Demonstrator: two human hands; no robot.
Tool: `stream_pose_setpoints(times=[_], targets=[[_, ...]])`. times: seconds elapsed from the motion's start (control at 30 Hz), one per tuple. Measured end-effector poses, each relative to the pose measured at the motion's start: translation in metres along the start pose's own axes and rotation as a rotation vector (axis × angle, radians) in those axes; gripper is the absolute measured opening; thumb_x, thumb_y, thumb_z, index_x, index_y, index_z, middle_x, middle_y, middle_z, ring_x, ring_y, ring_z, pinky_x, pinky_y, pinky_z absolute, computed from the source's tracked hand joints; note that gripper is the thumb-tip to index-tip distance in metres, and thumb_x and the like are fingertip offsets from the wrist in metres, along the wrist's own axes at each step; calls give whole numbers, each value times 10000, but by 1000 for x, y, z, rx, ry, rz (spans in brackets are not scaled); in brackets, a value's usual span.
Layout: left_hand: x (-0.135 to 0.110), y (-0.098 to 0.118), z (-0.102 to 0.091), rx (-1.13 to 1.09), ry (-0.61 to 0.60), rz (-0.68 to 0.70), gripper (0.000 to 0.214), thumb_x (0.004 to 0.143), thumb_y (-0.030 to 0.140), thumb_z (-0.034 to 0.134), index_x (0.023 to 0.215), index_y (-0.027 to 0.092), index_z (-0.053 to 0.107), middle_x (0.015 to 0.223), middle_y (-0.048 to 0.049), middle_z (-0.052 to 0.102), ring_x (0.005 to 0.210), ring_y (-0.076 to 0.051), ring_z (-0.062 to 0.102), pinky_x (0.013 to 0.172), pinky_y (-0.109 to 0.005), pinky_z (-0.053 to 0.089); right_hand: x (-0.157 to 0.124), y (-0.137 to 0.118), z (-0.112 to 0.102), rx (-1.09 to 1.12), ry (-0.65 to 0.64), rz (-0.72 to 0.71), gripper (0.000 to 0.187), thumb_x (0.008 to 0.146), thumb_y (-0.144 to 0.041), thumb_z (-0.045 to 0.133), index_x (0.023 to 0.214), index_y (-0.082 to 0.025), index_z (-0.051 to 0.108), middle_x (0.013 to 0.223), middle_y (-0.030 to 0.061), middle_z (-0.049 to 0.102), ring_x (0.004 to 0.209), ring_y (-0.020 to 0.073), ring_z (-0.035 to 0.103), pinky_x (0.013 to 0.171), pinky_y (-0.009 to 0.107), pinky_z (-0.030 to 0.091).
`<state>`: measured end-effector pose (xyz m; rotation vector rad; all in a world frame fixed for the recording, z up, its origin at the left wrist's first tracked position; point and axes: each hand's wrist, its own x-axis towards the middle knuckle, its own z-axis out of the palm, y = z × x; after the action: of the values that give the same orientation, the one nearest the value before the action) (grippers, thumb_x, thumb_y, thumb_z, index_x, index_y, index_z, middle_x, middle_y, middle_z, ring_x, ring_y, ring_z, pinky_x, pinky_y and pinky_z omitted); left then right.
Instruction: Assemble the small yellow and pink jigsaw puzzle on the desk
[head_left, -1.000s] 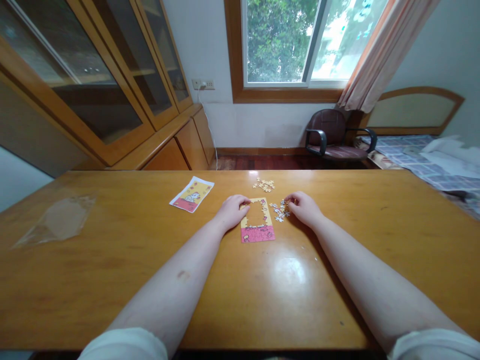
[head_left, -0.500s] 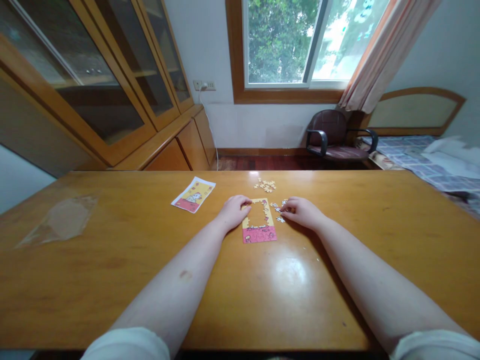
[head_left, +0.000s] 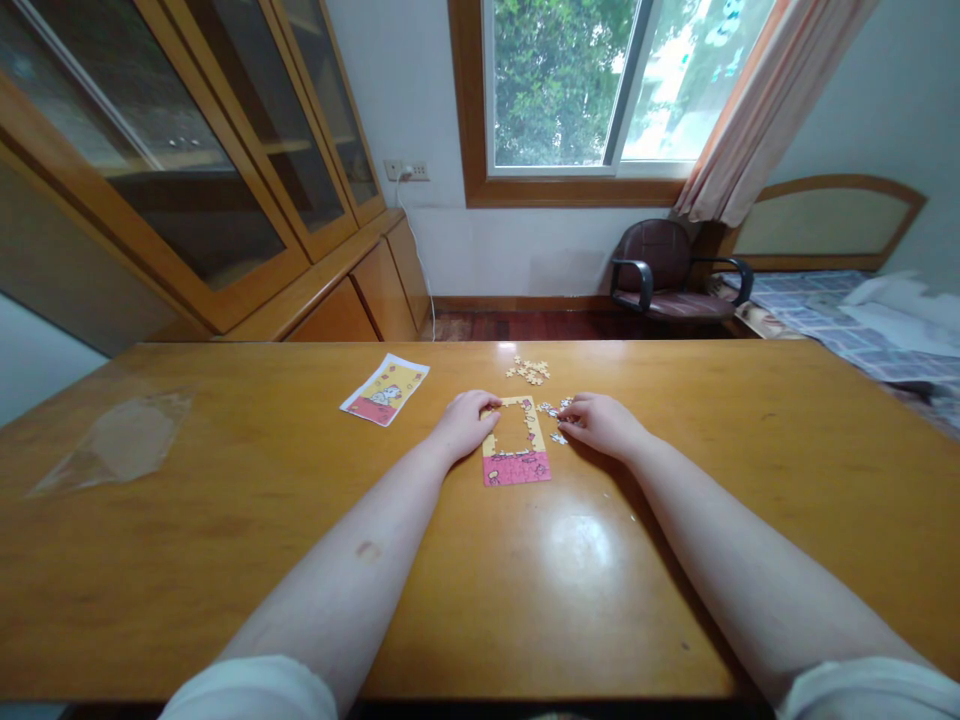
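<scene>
A small partly built jigsaw puzzle point(head_left: 515, 466), yellow at the top and pink at the bottom with a hollow middle, lies on the wooden table point(head_left: 225, 520). My left hand point(head_left: 466, 421) rests with curled fingers on the puzzle's upper left edge. My right hand point(head_left: 606, 421) lies curled just right of the puzzle, its fingertips pinched among a few loose pieces point(head_left: 551, 410). Whether a piece is between those fingers is too small to tell. A second cluster of loose pieces point(head_left: 529, 371) lies farther back.
A reference picture card point(head_left: 385, 389) lies left of the puzzle, and a clear plastic bag point(head_left: 120, 440) at the table's far left. Beyond the table are a wooden glass-door cabinet point(head_left: 225, 170), a dark armchair point(head_left: 667, 270) and a bed point(head_left: 862, 310).
My right hand has slid left over the loose pieces toward the puzzle's right edge, covering most of them. The left hand has stayed on the puzzle.
</scene>
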<state>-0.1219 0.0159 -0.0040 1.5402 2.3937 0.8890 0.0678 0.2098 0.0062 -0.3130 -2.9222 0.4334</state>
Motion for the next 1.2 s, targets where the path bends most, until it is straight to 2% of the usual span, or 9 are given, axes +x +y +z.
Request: stream_pose_setpoints(times=[0.17,0.33,0.5,0.7,0.9,1.1,1.2], targets=[[0,0,0,2,0,-4,255,822,266,540,1022,203,686,1087,-55,684,1053,-227,592,988,-386,446,0,0,1,-33,1,-36,193,859,-322,594,896,-238,763,856,50,681,751,164,624,724,261,451],[0,-2,1,4,2,-2,259,819,259,547,1027,194,687,1093,-60,684,1055,-228,594,984,-385,450,1,-4,0,2,-8,10,152,851,-288,609,870,-217,742,853,51,667,741,157,616,703,250,442],[1,-2,2,14,-3,-10,276,817,262,553,1049,182,681,1096,-68,685,1053,-234,593,979,-391,450,2,-8,-1,18,-54,0,110,841,-238,611,859,-194,710,871,58,653,766,163,612,728,251,439],[1,-2,2,9,-2,-17,276,819,268,551,1052,194,678,1105,-59,682,1062,-232,588,983,-388,448,2,-9,2,52,-51,8,83,828,-191,597,837,-180,679,849,58,637,754,157,597,718,247,435],[0,-2,2,4,-1,-12,275,817,264,555,1050,189,679,1097,-66,683,1052,-234,592,976,-392,451,1,-6,-1,128,-19,-3,147,844,-218,567,856,-179,708,866,61,642,783,168,598,743,265,447],[0,-1,1,8,-6,-16,273,817,262,553,1049,191,679,1098,-64,684,1055,-235,592,977,-391,450,-2,0,-1,232,-39,20,273,762,-146,590,976,-217,745,895,42,632,754,149,603,760,258,467],[0,-1,1,9,-2,-10,272,818,266,554,1046,191,679,1097,-62,684,1057,-233,592,980,-386,448,-1,3,1,242,-41,38,260,774,-178,602,982,-223,751,881,43,625,726,146,599,745,264,469]])
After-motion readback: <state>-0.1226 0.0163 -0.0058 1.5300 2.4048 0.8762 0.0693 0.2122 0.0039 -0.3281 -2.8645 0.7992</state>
